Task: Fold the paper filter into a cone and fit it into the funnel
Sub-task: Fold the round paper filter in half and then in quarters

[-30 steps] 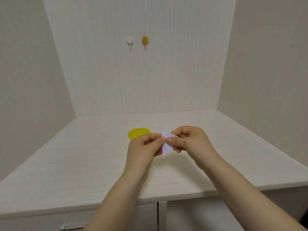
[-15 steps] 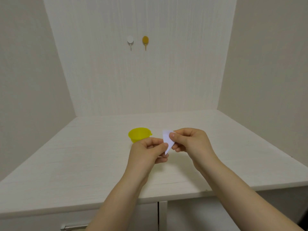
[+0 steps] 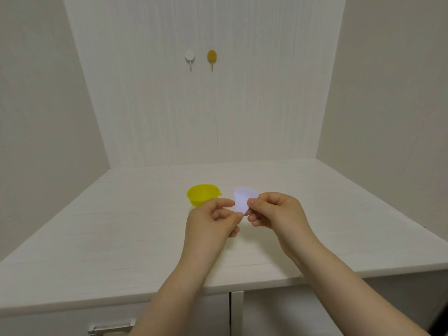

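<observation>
A white paper filter (image 3: 242, 198), folded into a small wedge with its wide end up, hangs above the tabletop between my hands. My right hand (image 3: 276, 212) pinches its right edge with thumb and forefinger. My left hand (image 3: 213, 219) touches its lower left edge with fingertips. A yellow plastic funnel (image 3: 203, 194) stands on the white table (image 3: 121, 226) just left of and behind the filter, wide mouth up; my left hand covers its lower front.
Two wall hooks, one white (image 3: 189, 57) and one yellow (image 3: 212, 57), hang on the back panel. Walls close in the table at the left, back and right. Cabinet doors (image 3: 266, 311) lie below the near table edge.
The filter has turned so its wide end now faces up and looks slightly spread. Both hands rose a little and moved slightly away from me, uncovering more of the funnel.
</observation>
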{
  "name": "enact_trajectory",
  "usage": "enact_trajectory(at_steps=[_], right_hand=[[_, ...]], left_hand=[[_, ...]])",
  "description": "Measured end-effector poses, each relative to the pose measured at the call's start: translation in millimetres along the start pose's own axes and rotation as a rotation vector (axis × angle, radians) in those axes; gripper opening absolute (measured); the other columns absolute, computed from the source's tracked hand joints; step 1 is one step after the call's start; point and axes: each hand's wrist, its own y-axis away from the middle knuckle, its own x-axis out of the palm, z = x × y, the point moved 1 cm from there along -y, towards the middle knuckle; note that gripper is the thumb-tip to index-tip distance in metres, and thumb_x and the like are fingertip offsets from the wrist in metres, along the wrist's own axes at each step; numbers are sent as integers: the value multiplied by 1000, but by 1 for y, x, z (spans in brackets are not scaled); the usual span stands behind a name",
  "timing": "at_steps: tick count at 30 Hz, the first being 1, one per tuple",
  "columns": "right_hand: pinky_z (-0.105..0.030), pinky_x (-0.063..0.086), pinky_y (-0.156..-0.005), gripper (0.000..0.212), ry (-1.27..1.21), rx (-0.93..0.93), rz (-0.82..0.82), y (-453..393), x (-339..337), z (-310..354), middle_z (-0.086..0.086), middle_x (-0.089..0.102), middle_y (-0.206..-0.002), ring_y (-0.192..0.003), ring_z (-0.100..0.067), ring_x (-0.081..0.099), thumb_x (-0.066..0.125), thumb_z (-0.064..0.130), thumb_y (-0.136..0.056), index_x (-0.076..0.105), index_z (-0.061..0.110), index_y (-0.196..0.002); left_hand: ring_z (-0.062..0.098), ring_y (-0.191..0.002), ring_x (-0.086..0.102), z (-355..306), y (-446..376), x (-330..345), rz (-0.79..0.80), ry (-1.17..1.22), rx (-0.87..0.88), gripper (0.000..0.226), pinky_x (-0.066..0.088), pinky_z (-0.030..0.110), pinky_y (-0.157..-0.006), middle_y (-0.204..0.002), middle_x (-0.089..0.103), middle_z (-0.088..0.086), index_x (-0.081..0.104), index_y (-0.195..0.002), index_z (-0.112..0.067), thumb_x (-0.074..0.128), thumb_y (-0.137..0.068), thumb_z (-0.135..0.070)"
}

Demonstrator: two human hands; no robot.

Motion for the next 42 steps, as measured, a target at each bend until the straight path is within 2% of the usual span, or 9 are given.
enact_trajectory(at_steps=[4, 8, 12, 16, 21, 26, 34, 39, 42], right_hand=[[-16, 50, -48, 22, 19, -28, -13, 0, 2, -2, 2, 64, -47, -45, -7, 58, 62, 2, -80, 64, 5, -58], [-16, 50, -49, 17, 55, -81, 31, 1, 0, -2, 4, 65, -49, -49, -7, 61, 65, 2, -78, 65, 6, -62], [-17, 52, -53, 15, 57, -111, 89, 0, -2, 0, 5, 69, -57, -58, -11, 65, 65, 3, -79, 68, 12, -67], [-18, 52, -53, 18, 43, -118, 115, -1, -2, -1, 3, 70, -58, -59, -11, 65, 63, 4, -80, 68, 14, -66], [-19, 52, -53, 13, -9, -87, 107, -2, -4, -5, 1, 69, -59, -58, -11, 65, 60, 5, -83, 67, 10, -73], [-18, 51, -53, 13, -34, -24, 133, -4, -7, -8, -3, 70, -65, -58, -10, 65, 57, 0, -81, 68, 5, -82], [-19, 51, -50, 22, -79, 88, 253, -6, -10, -4, -2, 68, -59, -55, -13, 65, 53, 4, -85, 69, 6, -70], [-19, 51, -49, 26, -58, 122, 326, -6, -9, -4, -4, 68, -59, -52, -12, 63, 49, 1, -85, 69, 6, -68], [-18, 51, -49, 30, -47, 118, 346, -5, -9, -4, -5, 70, -61, -53, -12, 63, 51, 1, -85, 71, 10, -65]], left_hand=[[-7, -56, 54, -1, 4, 3, -77, -299, 201, 29, 42, 8, -55, -61, 61, -18, 58, -79, -47, 74, -70, -26], [-7, -56, 54, 2, 2, 2, -61, -289, 169, 24, 42, 8, -58, -54, 62, -20, 71, -92, -34, 74, -71, -24], [-7, -59, 55, -4, 1, 0, 69, -125, 138, 47, 41, 0, -63, -52, 63, -16, 66, -63, -60, 72, -74, -15], [-5, -60, 58, -6, 1, -3, 140, 19, 61, 45, 45, 1, -62, -62, 62, -2, 71, -60, -49, 70, -74, -6], [2, -73, 63, -4, -1, -5, 175, 121, -67, 21, 48, 17, -72, -65, 73, -14, 75, -82, -25, 64, -80, -7], [14, -79, 60, -4, -1, -4, 100, 164, -90, 26, 44, 30, -79, -63, 72, -14, 73, -65, -23, 59, -84, -10], [15, -66, 49, -3, -3, -2, 59, 112, -69, 30, 38, 29, -72, -66, 57, 2, 59, -61, -14, 49, -89, -6], [11, -56, 49, -1, -4, -1, 100, 200, -135, 35, 43, 25, -66, -47, 59, -12, 61, -58, -18, 49, -89, -6], [6, -57, 57, 1, -6, -2, 24, 122, -75, 20, 46, 21, -67, -58, 66, -10, 63, -75, -25, 56, -85, -9]])
